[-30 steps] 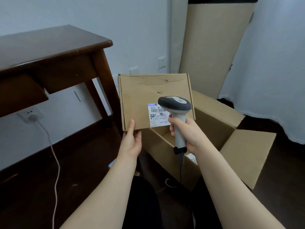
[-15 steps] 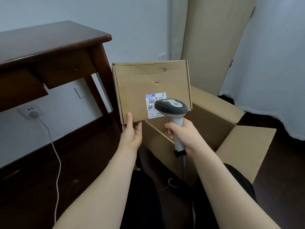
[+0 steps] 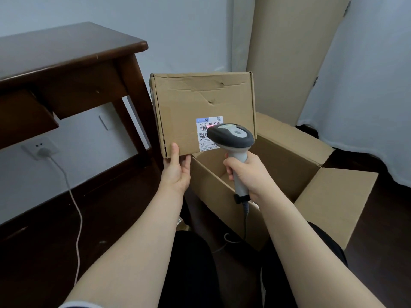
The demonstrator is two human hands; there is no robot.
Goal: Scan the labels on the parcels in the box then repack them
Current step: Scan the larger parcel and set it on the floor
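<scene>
While the left hand [image 3: 178, 172] holds a flat cardboard parcel [image 3: 200, 101] upright by its lower left corner, thumb on the front face, the right hand [image 3: 246, 172] grips the handle of a grey barcode scanner [image 3: 231, 136]. Its head covers part of the parcel's white label [image 3: 202, 141], where a faint red glow shows. Both are above an open cardboard box [image 3: 289, 156] on the dark floor [image 3: 55, 252], beside a wooden table [image 3: 66, 54].
</scene>
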